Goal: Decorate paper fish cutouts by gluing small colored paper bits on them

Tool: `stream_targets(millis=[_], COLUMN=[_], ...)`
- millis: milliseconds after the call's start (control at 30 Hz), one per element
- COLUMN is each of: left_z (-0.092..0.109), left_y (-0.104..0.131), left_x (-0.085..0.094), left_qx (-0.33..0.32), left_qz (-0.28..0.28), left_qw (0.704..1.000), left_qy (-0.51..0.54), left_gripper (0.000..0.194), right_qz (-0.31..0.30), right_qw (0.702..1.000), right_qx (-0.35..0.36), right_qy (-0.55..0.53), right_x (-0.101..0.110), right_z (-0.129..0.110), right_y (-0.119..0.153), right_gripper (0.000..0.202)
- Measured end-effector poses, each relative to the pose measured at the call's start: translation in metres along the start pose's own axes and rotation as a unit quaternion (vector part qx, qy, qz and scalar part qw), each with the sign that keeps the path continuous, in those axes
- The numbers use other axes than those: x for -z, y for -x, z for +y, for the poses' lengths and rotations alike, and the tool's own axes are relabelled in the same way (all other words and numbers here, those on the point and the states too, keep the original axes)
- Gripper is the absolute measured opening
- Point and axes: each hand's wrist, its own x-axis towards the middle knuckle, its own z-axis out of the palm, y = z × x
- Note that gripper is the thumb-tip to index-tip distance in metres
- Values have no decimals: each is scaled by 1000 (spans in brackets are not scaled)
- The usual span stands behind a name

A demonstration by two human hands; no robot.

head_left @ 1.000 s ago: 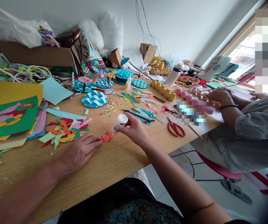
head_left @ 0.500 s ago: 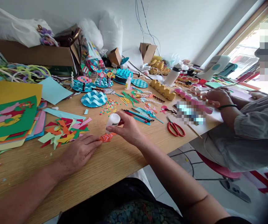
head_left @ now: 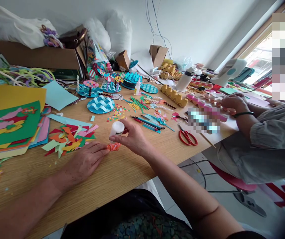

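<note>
The left hand (head_left: 87,158) is steadying an orange piece (head_left: 114,146), grip unclear; the right hand (head_left: 134,136) is clasping a bottle (head_left: 117,127) above it, seemingly mid-gluing; fish-topped discs (head_left: 84,91) beyond it are looking finished.

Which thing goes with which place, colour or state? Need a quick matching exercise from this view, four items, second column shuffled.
Things:
1. White bottle
2. Small orange piece
3. Scissors
4. Wavy disc nearest the hands

Place, colour or state:
A. Red-handled, lying on the table
B. At the fingertips of the left hand
C. Blue with paler wavy bands
D. Held up in the right hand

Pairs: 1-D, 2-B, 3-A, 4-C
</note>
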Motion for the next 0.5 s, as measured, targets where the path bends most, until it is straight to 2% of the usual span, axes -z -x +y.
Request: stream_targets(millis=[233,500], left_z=[0,1], left_y=[0,-1], left_x=[1,2], left_qx=[4,-3], left_qz=[-8,4], left_qw=[1000,1000], left_qy=[1,-3], left_gripper=[29,28], right_qz=[-9,16], right_qw=[1000,999], right_qx=[-7,-28], right_qy=[3,35], right_x=[-7,11], right_z=[4,9], right_y=[-3,2], right_gripper=[31,26])
